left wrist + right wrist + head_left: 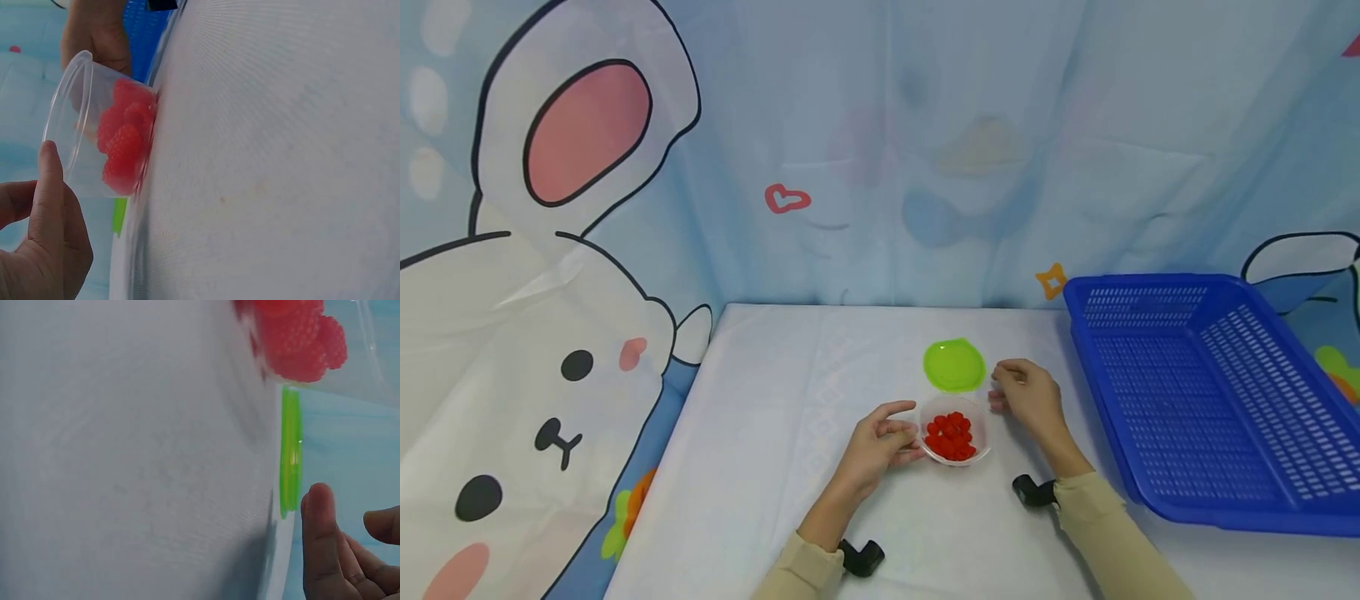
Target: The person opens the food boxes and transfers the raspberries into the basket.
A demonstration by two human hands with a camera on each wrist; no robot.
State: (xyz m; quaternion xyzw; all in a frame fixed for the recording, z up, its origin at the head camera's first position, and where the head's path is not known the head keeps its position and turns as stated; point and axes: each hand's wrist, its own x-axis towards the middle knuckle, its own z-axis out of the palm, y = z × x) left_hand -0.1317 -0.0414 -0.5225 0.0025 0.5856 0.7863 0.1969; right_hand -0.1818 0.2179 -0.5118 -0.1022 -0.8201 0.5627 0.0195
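Observation:
A clear round cup (930, 407) holding several red raspberries (951, 435) stands upright on the white cloth. My left hand (880, 446) is at its left side, fingers loosely bent; in the left wrist view a fingertip of this hand (47, 231) meets the wall of the cup (78, 119). Behind the cup lies a bright green lid (954, 365), seen edge-on in the right wrist view (290, 453). My right hand (1028, 396) hovers just right of the lid and cup, holding nothing, its fingers (322, 544) extended and the thumb apart from them.
A large blue plastic basket (1206, 408) stands on the right side of the white-covered table (760, 433). Behind the table hangs a light blue curtain (850, 150) with cartoon prints. Black devices (862, 558) are strapped at both wrists.

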